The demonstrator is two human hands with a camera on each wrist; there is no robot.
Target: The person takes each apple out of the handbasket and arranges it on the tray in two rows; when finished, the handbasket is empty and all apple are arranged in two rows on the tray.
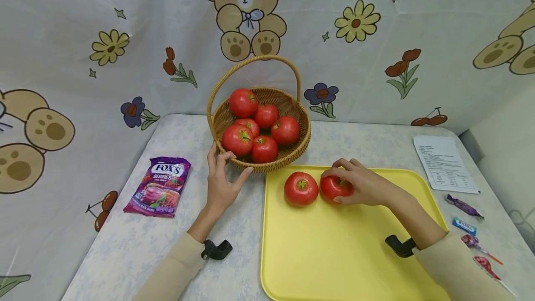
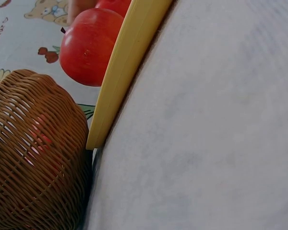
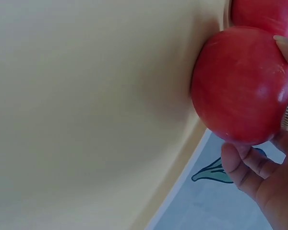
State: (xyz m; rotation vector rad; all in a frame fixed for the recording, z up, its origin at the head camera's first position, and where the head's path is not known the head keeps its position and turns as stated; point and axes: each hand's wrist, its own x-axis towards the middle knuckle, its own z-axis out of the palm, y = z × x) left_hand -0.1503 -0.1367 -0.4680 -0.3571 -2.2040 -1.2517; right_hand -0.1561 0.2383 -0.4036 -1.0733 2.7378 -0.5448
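A wicker basket (image 1: 304, 140) with a tall handle stands at the back, holding several red tomatoes (image 1: 285, 130). My left hand (image 1: 221, 185) grips the basket's front left rim, index finger at the edge and thumb along the outer wall. In the left wrist view the woven wall (image 2: 43, 158) shows close up. My right hand (image 1: 359, 181) holds a tomato (image 3: 242, 86) at the back of a yellow tray (image 1: 326, 254), fingers around its far side and thumb at its near side. Just left of it sits another tomato (image 1: 301, 189) on the tray.
A purple candy bag (image 1: 159, 187) lies left of the basket. Right of the tray are a printed white packet (image 1: 445, 164), a purple wrapped candy (image 1: 464, 206), a small blue packet (image 1: 464, 225) and two lollipops (image 1: 470, 240). A patterned cloth hangs behind the table.
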